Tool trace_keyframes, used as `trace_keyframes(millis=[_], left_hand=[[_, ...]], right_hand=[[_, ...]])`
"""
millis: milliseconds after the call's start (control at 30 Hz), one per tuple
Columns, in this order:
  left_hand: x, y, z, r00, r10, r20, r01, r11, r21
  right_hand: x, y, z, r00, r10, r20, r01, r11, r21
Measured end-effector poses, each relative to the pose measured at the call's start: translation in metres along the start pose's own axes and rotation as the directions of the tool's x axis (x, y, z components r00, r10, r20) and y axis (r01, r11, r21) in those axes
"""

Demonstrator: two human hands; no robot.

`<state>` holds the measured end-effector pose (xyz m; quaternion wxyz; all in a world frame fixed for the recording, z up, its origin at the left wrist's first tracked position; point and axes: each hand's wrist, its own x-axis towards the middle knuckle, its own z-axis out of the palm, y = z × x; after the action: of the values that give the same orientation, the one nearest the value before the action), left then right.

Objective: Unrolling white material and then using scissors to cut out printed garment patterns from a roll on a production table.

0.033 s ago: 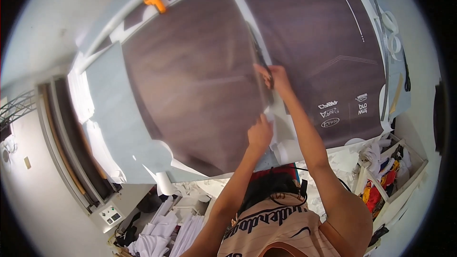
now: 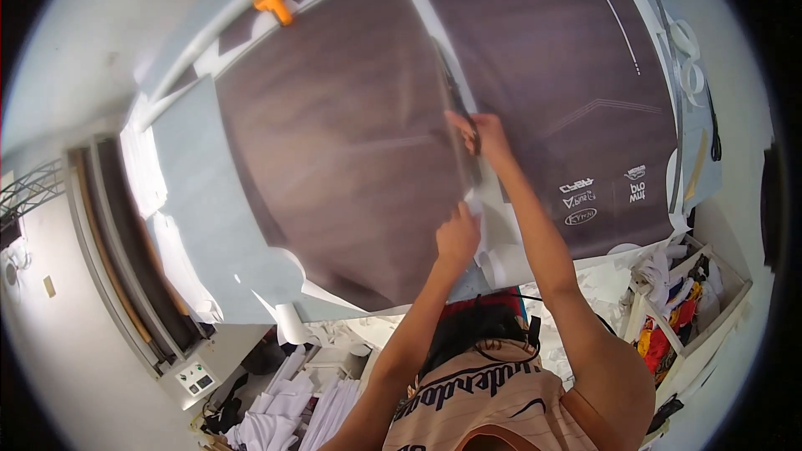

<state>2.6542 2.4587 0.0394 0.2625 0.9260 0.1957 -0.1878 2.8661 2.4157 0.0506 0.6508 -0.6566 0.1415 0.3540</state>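
Note:
A large dark brownish panel of printed sheet (image 2: 334, 125) lies across the worktable, with a white margin along its right edge. My right hand (image 2: 487, 135) is closed round the dark handles of long scissors (image 2: 453, 88), whose blades point away from me along that edge. Nearer to me, my left hand (image 2: 459, 238) is closed on the white strip (image 2: 474, 203) of the margin beside the panel. Its fingertips are partly hidden. To the right of the scissors lies a second dark panel (image 2: 560, 75) with white lines and printed marks.
An orange gun-shaped tool (image 2: 272, 6) rests at the far left of the table. White tape rolls (image 2: 685, 58) lie at the right edge. Curled white scrap (image 2: 505, 266) sits by my right forearm. A wooden bin (image 2: 727, 288) of cloth stands lower right; folded white pieces (image 2: 276, 405) lie lower left.

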Motion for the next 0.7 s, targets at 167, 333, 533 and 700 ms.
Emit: trace_keyframes(millis=[167,333,533,700], left_hand=[[0.001,-0.003,0.005,0.998,-0.009,0.055,0.007,1.000,0.030],[0.004,0.004,0.002,0.999,-0.027,0.023,0.028,0.999,-0.044],[0.007,0.005,-0.009,0.997,-0.056,0.049,0.059,0.997,-0.050],[0.007,0.005,-0.011,0.998,-0.038,0.056,0.042,0.997,-0.059]], right_hand=[[0.033,-0.017,0.009,1.000,-0.015,0.007,0.014,0.999,0.035],[0.062,-0.040,0.016,0.998,-0.060,0.036,0.058,0.998,0.040],[0.098,-0.075,0.030,0.993,-0.115,0.033,0.114,0.993,0.011],[0.132,-0.099,0.038,0.992,-0.119,0.036,0.119,0.993,0.010]])
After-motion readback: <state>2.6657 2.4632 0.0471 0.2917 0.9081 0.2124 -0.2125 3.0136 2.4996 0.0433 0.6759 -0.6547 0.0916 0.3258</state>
